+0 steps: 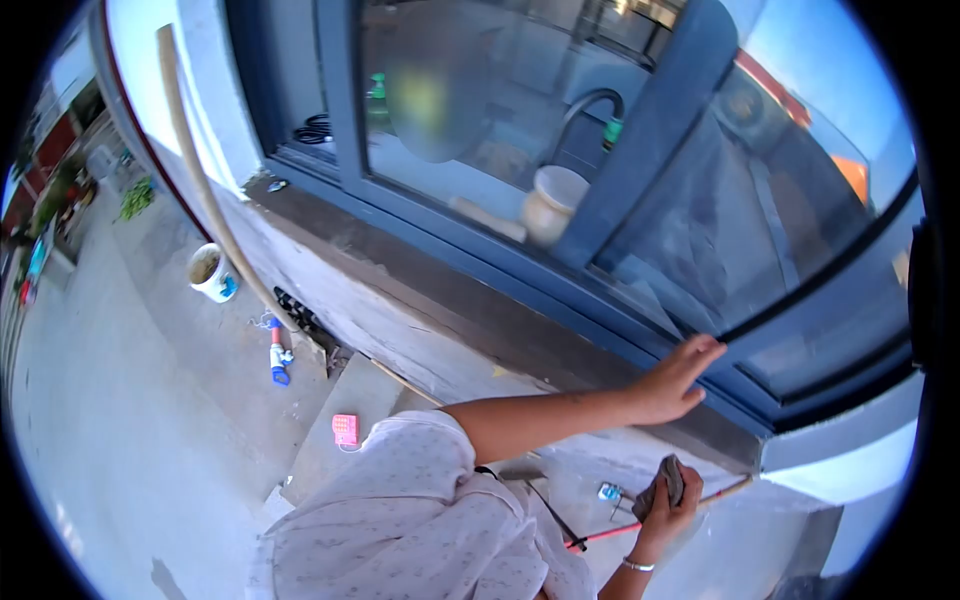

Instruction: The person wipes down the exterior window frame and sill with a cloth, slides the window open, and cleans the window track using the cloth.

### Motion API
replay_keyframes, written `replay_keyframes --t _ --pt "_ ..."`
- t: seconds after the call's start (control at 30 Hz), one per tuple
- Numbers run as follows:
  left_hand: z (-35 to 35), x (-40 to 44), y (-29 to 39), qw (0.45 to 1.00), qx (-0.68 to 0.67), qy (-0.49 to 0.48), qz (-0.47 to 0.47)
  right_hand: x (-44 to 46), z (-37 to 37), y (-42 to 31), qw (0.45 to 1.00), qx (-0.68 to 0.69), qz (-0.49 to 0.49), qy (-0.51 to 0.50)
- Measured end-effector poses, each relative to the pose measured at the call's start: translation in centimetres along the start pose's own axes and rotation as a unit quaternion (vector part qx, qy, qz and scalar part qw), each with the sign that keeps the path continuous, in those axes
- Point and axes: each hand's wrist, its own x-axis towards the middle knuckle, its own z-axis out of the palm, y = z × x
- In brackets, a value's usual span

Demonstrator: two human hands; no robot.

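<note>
My left hand (672, 382) reaches across to the lower rail of the dark window frame (480, 238). Its fingers are stretched out with nothing in them; whether the fingertips touch the frame I cannot tell. Lower down, my right hand (672, 508), with a bracelet on its wrist, is closed around a crumpled grey cloth (660, 488). The cloth is held away from the window, over the ground beyond the sill. Between my body and the glass runs the brown window sill (420, 290).
Behind the glass stand a beige jar (553, 203) and a curved black faucet (590, 98). A long wooden pole (200, 185) leans at the wall. On the ground are a white bucket (212, 272), a blue-and-red toy (279, 355), a pink toy (345, 430) and a red stick (612, 532).
</note>
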Motion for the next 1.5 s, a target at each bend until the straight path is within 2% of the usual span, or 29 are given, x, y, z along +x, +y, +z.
replay_keyframes --t 0.03,0.17,0.27,0.4,0.53,0.6,0.67,0.73,0.87,0.9,0.97,1.03,1.07,1.13,1.17,1.23,1.27,1.3,1.33,1.37,1.43,1.5 --pt "1.3 0.2 -0.4 1.000 -0.009 -0.003 -0.004 0.0 0.0 0.4 1.000 0.015 -0.005 0.001" --pt "4.5 1.9 0.2 0.995 -0.035 -0.071 -0.067 0.2 0.1 0.6 0.990 0.102 0.096 -0.032" --pt "5.7 3.1 1.1 0.982 -0.075 -0.130 -0.117 0.8 0.5 -0.3 0.996 0.071 0.039 -0.030" --pt "7.0 2.3 2.1 0.982 -0.042 -0.160 -0.085 1.5 1.2 0.2 0.992 0.110 0.015 -0.067" --pt "2.6 -0.8 4.5 0.985 -0.067 -0.148 -0.050 2.1 2.1 -0.8 0.985 0.135 0.040 -0.102" --pt "-2.3 -2.2 6.9 0.995 -0.063 -0.057 -0.059 2.6 3.1 -1.7 0.983 0.140 0.013 -0.119" --pt "-6.5 -4.0 8.5 0.999 0.016 0.039 -0.016 3.1 4.1 -2.2 0.974 0.159 -0.018 -0.160" --pt "-10.3 -5.7 9.7 0.994 0.051 0.089 -0.036 3.3 5.5 -3.9 0.969 0.172 -0.027 -0.176" --pt "-17.2 -10.9 12.5 0.979 0.066 0.142 -0.134 4.2 8.4 -9.0 0.949 0.203 -0.067 -0.230" --pt "-18.5 -12.2 12.7 0.979 0.058 0.138 -0.135 4.3 9.4 -10.6 0.952 0.197 -0.063 -0.228" --pt "-20.8 -14.6 13.2 0.967 0.062 0.150 -0.196 4.4 11.8 -14.5 0.903 0.320 -0.021 -0.287" --pt "-23.0 -16.1 13.2 0.967 0.016 0.160 -0.199 4.3 14.5 -18.6 0.848 0.392 0.030 -0.355" --pt "-24.1 -16.8 13.2 0.964 -0.018 0.173 -0.199 4.4 16.2 -20.0 0.850 0.387 0.033 -0.355" --pt "-26.7 -18.3 12.9 0.953 -0.054 0.188 -0.229 4.5 20.5 -22.8 0.825 0.367 -0.188 -0.387" --pt "-28.1 -19.1 12.8 0.941 -0.087 0.204 -0.257 4.5 22.0 -24.6 0.819 0.372 -0.193 -0.391" --pt "-31.2 -20.4 13.1 0.931 -0.065 0.222 -0.282 4.1 24.1 -28.1 0.839 0.282 -0.299 -0.357" --pt "-32.8 -20.7 13.8 0.907 -0.138 0.236 -0.321 3.6 24.8 -29.2 0.838 0.308 -0.221 -0.392" --pt "-34.4 -20.9 14.5 0.875 -0.210 0.249 -0.358 3.7 25.7 -29.8 0.836 0.310 -0.222 -0.394" --pt "-35.9 -21.2 15.0 0.862 -0.238 0.275 -0.352 3.8 26.6 -30.4 0.823 0.326 -0.201 -0.420" --pt "-37.3 -21.4 15.8 0.862 -0.232 0.278 -0.354 3.8 27.5 -30.9 0.808 0.342 -0.180 -0.444" --pt "-40.3 -21.5 16.9 0.801 -0.255 0.413 -0.351 3.9 28.6 -30.8 0.806 0.353 -0.170 -0.443" --pt "-43.9 -22.0 16.9 0.820 -0.148 0.454 -0.315 4.2 29.6 -29.1 0.856 0.255 -0.200 -0.403"
